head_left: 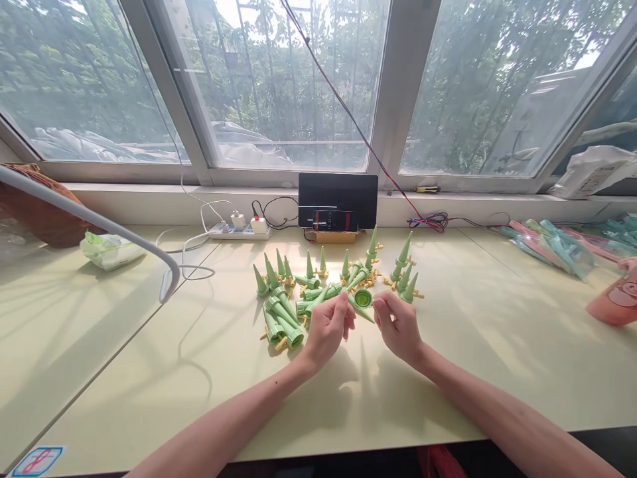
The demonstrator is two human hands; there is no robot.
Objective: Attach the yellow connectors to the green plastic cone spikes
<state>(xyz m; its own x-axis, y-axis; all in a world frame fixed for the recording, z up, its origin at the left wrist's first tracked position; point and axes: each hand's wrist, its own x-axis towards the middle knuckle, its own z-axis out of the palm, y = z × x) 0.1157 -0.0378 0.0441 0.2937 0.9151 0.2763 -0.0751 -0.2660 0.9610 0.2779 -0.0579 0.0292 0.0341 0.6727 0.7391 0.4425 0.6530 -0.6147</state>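
My left hand (329, 326) is closed, its thumb and fingertips pressed together above the table. My right hand (399, 325) is closed in a pinch just across from it. Whatever either pinch holds is too small or hidden to name. Between the two hands appears the open round end of a green plastic spike (363, 298), facing me; I cannot tell whether a hand touches it. Just beyond lie more green cone-shaped spikes (283, 305), several with small yellow valves. Others stand upright on their wide ends, such as the tall stacked spikes (402, 255) behind my right hand.
A black tablet (338, 192) leans at the window sill, with a phone (332, 220) before it. At the back left is a power strip (239, 230) with white cables. A tissue pack (110, 249) and a grey curved bar (99, 212) are left; plastic bags (550, 245) and a pink cup (614, 299) right.
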